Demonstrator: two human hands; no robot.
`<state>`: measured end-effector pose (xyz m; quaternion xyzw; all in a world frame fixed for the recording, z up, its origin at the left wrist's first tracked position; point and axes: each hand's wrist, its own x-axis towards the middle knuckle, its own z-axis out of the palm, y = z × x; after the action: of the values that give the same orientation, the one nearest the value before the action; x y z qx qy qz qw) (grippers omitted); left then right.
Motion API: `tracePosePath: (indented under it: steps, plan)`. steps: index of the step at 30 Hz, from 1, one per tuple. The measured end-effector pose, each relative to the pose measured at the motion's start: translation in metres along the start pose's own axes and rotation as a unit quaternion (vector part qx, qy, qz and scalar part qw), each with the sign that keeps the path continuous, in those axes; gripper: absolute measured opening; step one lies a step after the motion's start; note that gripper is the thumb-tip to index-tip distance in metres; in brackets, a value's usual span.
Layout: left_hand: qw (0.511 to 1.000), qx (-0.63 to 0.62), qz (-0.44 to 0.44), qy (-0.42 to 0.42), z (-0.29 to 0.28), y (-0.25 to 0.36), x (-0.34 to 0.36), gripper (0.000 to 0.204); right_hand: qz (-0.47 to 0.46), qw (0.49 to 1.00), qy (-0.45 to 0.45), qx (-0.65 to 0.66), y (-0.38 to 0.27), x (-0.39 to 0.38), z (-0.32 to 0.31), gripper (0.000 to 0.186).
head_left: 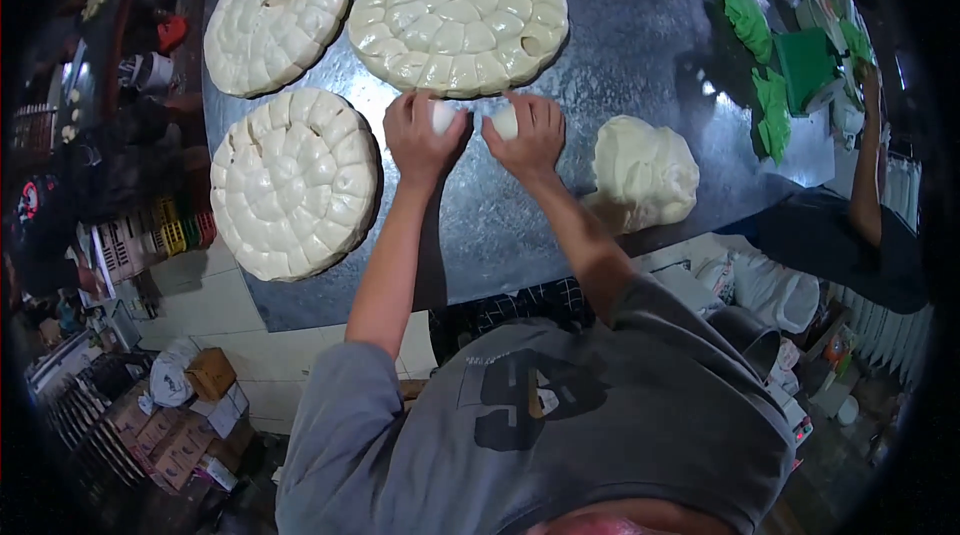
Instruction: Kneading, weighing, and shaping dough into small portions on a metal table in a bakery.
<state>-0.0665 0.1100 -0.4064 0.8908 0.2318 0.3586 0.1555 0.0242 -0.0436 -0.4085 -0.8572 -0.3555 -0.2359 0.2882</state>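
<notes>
My left hand (418,140) curls around a small white dough ball (443,116), its fingers bent at the near edge of a large scored dough round (460,10). Just to the right, my right hand (535,142) is closed on a second dough ball (505,122). Both hands rest low over the metal table (480,225). Two more scored dough rounds lie on the left, one farther away (277,17) and one nearer (293,183). A big smooth lump of dough (646,173) sits right of my right forearm. The undersides of both balls are hidden.
Green plastic bags (748,27) and a green scale-like box (805,70) stand at the table's right end. Another person's arm (868,165) reaches in there. Cardboard boxes (165,440) and crates (165,230) lie beyond the left edge. White sacks (765,290) are at lower right.
</notes>
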Motion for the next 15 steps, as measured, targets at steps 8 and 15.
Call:
tracePosePath:
  steps: [8, 15]
  plan:
    - [0.966, -0.215, -0.142, -0.017, -0.005, 0.046, -0.051, 0.045, 0.112, 0.982, 0.062, 0.137, -0.038, -0.022, -0.017, 0.046]
    - [0.606, -0.674, -0.422, 0.024, -0.005, 0.054, -0.033, 0.05, 0.474, 0.581, 0.003, 0.661, -0.026, -0.006, -0.021, 0.045]
